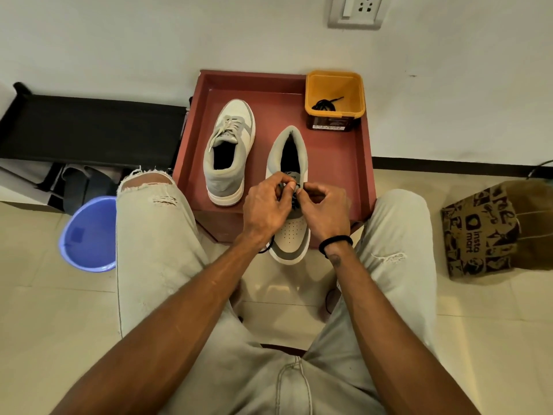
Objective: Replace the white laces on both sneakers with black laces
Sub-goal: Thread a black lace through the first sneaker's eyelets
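Near sneaker (pixel 289 205) on the front edge of the red tray (pixel 338 163), toe overhanging toward the knees, black lace (pixel 294 202) pinched over its eyelets by left hand (pixel 264 205) and right hand (pixel 326 209), fingers curled close together. Second sneaker (pixel 229 151) just to the left on the same tray, white laces (pixel 227 127) in place. Yellow tub (pixel 335 97) at the far right corner, holding another black lace (pixel 324 104); blue basin (pixel 89 233) and printed paper bag (pixel 481 232) on the floor, either side.
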The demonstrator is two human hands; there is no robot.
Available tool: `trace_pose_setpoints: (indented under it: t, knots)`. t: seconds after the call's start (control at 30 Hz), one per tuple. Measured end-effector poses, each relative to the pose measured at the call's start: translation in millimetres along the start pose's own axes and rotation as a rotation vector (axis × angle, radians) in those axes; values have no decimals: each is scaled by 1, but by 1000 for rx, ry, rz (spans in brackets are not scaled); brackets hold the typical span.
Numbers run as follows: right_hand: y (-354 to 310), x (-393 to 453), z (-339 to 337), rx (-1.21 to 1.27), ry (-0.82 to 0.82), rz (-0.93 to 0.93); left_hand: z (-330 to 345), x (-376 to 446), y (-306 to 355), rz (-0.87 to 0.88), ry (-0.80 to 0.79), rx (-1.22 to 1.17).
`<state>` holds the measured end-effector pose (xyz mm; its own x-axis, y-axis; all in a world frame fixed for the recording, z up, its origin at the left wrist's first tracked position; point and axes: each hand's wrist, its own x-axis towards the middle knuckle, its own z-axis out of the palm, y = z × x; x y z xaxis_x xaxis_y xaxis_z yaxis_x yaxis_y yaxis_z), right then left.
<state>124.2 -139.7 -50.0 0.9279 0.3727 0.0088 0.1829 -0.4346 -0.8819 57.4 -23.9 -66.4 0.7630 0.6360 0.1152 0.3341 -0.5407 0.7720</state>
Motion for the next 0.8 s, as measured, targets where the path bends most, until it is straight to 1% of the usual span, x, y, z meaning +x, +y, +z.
trace_pose_setpoints:
  t: [0.1,0.23,0.33,0.57,0.63,0.7,0.8]
  knots:
    - [1,1,0,-3,7,-2,2,-2,0,-14,17,-11]
    - [2,0,1,10,-12,4,2,-1,0,-9,22,32]
    - [3,2,0,60,-11,41,0,2,-3,26,-12,28]
    - [6,9,0,154,-19,120,-3,7,-9,47,-78,29]
    - [7,11,1,232,-6,190,-4,8,-8,59,-95,56]
    - [6,12,1,379,12,291,-6,7,-7,57,-102,100]
    - [0,14,-6,730,48,417,-9,6,-8,35,-119,133]
